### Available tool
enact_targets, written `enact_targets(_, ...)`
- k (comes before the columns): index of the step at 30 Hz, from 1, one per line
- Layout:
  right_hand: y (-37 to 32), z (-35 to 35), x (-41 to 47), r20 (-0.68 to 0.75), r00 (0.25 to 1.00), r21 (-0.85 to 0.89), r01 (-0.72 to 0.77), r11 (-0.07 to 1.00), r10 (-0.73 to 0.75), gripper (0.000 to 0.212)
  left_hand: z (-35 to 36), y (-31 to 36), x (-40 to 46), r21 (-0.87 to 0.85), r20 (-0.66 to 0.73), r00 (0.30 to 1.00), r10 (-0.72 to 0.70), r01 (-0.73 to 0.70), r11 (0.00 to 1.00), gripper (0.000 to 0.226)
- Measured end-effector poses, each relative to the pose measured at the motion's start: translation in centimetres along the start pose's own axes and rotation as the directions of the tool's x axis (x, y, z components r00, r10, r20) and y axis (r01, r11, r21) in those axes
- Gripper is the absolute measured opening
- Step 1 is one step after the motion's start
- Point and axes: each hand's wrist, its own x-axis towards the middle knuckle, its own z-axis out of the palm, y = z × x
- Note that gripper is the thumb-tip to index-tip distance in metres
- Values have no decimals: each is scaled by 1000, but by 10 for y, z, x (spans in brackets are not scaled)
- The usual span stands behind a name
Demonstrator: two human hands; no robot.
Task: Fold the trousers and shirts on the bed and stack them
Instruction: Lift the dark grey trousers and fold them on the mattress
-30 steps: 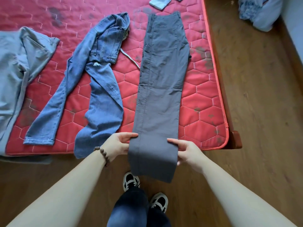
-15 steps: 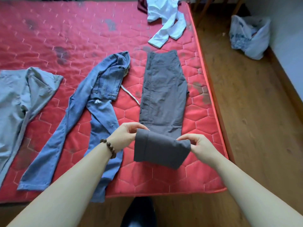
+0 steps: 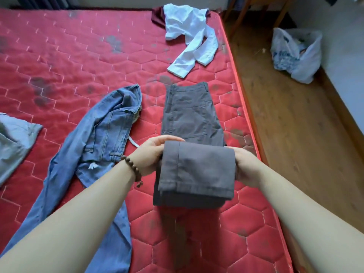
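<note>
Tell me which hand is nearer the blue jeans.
Left. The left hand grips the left edge of the grey trousers, just right of the blue jeans. The right hand grips their far edge, across the folded cloth.

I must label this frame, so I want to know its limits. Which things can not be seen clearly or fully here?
All in the head view:
- Right hand: fingers hidden behind the grey trousers it holds.
- Left hand: partly behind the same raised fold.
- Grey shirt: cut off by the left edge.
- Blue jeans: lower leg hidden by the left forearm.
- Dark red garment: mostly under the white shirt.
</note>
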Motion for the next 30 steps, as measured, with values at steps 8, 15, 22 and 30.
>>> enact_targets(8, 25, -26, 125, -266, 915, 16, -309, 951, 302, 15, -34, -60, 121, 173, -417, 848, -328, 428, 887, 20)
enact_targets(15, 54, -36, 176, -528, 849, -167, -86, 982, -15, 18, -52, -95, 166, 209, -546, 818, -181, 343, 916, 42)
enact_targets(22, 16, -40, 198, -434, 867, -136, 206, 969, -245, 44, -47, -70, 195, 112, -475, 879, -36, 101, 989, 17)
enact_targets(30, -60, -43, 250, -378, 835, -334, 280, 900, -400, 31, -81, -16, 233, 121, -546, 833, 85, -22, 992, 26)
